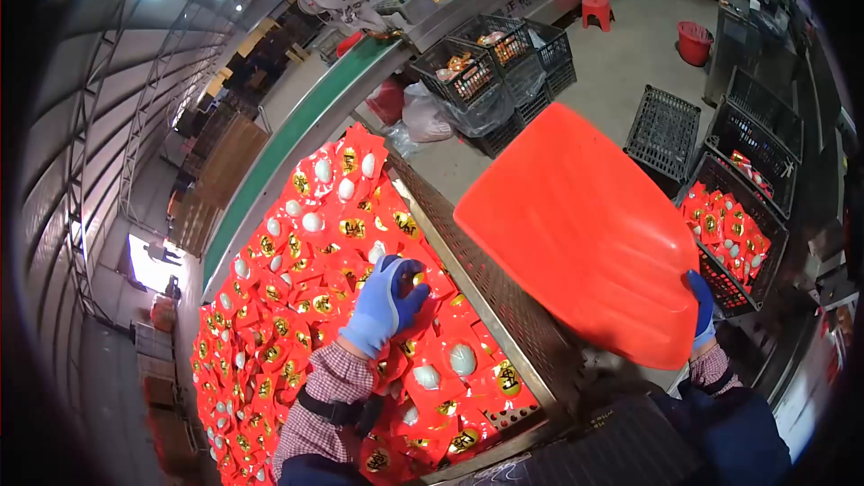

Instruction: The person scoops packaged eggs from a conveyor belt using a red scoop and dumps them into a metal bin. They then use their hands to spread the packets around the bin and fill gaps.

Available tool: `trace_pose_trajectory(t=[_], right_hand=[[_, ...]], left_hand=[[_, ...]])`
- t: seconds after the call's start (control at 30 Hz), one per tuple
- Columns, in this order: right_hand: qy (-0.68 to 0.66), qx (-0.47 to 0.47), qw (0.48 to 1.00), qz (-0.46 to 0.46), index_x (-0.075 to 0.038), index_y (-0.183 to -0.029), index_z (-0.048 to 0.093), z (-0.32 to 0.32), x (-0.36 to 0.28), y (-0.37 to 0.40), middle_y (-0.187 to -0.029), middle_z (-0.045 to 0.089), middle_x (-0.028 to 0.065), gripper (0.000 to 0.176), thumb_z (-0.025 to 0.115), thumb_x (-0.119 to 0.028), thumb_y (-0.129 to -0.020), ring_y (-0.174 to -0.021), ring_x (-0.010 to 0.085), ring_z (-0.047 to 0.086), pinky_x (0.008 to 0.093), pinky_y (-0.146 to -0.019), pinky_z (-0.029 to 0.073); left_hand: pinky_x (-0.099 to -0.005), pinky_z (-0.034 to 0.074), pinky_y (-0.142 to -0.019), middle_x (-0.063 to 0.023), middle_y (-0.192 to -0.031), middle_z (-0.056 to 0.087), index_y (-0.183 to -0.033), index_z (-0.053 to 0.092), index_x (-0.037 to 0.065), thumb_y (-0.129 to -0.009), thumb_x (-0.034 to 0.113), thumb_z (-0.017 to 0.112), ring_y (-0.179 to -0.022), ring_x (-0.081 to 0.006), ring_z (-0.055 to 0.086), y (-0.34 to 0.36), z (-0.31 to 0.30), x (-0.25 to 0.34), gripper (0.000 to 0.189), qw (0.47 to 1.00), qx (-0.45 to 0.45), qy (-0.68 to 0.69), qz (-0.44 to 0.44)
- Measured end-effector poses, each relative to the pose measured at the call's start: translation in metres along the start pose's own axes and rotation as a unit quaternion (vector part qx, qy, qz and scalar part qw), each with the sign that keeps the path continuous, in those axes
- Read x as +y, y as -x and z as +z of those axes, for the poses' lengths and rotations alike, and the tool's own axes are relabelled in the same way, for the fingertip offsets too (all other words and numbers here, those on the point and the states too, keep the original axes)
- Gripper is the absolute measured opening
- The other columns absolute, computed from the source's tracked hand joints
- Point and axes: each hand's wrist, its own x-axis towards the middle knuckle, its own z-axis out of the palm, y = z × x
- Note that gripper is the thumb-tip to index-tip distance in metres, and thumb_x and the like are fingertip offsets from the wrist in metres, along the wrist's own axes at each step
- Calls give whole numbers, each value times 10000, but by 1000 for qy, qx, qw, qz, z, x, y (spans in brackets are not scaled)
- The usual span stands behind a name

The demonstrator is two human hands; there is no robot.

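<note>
My left hand (382, 304), in a blue and light-blue glove, is over a big heap of red egg packets (355, 227). Its fingers and thumb curl toward each other, and what lies between them, if anything, is hidden. Pale eggs show through clear windows in many packets, one large egg packet (462, 359) being just right of my wrist. On the right, my right hand (702, 309), gloved in blue, grips the edge of a red plastic shovel blade (576, 234). The blade is tilted up, apart from the heap.
A metal-rimmed perforated bin wall (472, 283) bounds the heap on the right. Beyond runs a green conveyor belt (297, 139). Black crates (468, 81) with packets stand behind; another packet-filled crate (727, 229) is at right. A red stool (597, 11) and red bucket (693, 42) stand farther off.
</note>
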Motion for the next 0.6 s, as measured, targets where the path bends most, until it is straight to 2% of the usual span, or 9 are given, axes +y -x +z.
trace_pose_trajectory(t=[0.03,0.13,0.17,0.3,0.33,0.4,0.5,0.53,0.6], right_hand=[[3,-5,1000,7,-41,-1423,461,1,-1,1,-1389,548,178,574,554,-349,-947,-1255,357,546,506,-1071,434],[-4,-5,1000,24,-39,-1420,465,1,2,5,-1387,550,177,569,559,-341,-947,-1250,356,550,503,-1069,437],[-15,4,1000,25,-38,-1419,467,1,1,6,-1386,551,176,567,562,-337,-947,-1245,356,554,502,-1067,438],[-7,7,1000,-2,-40,-1419,467,4,-2,25,-1384,551,176,569,566,-340,-946,-1244,354,554,499,-1068,438],[-2,11,1000,-13,-43,-1416,474,5,-4,32,-1377,558,174,562,568,-338,-946,-1240,351,559,497,-1064,443],[-2,23,999,-40,-46,-1412,480,0,-4,53,-1369,565,171,556,570,-335,-946,-1235,348,563,496,-1060,447],[4,52,991,-124,-55,-1384,515,-8,0,94,-1345,590,159,515,576,-317,-945,-1211,337,583,487,-1043,465],[2,55,988,-142,-55,-1384,515,-4,4,111,-1345,590,159,515,576,-317,-945,-1211,337,583,487,-1043,465],[-28,76,980,-182,-52,-1385,513,3,21,149,-1349,588,161,519,574,-320,-944,-1211,342,582,488,-1048,459]], left_hand=[[-399,496,-832,-169,-1042,581,-1135,586,18,-835,132,707,-937,-347,593,0,8,-3,343,997,60,29,26],[-388,486,-871,-184,-1071,576,-1121,582,5,-822,122,718,-985,-339,589,-13,44,-21,349,982,89,163,28],[-379,483,-886,-185,-1086,573,-1138,567,-1,-826,118,717,-992,-327,593,-17,48,-20,367,990,88,72,78],[-388,486,-906,-184,-1154,599,-1206,560,6,-829,121,724,-1056,-332,599,-15,41,-15,427,987,53,134,74],[-402,486,-931,-194,-1218,604,-1250,560,9,-845,174,719,-1106,-347,598,-11,31,-3,466,990,52,105,77],[-467,433,-1018,-232,-1330,551,-1332,510,-11,-890,264,667,-1218,-402,538,-7,26,-15,543,988,62,-103,92],[-542,319,-1109,-299,-1439,429,-1410,417,-44,-921,344,599,-1330,-477,411,-10,51,-28,650,972,53,-193,122],[-572,224,-1153,-350,-1509,288,-1452,329,-75,-932,370,563,-1386,-521,298,-11,61,-29,724,982,36,-129,133],[-569,212,-1162,-367,-1518,249,-1453,317,-90,-933,371,556,-1398,-519,281,-12,68,-33,735,973,21,-198,116]])
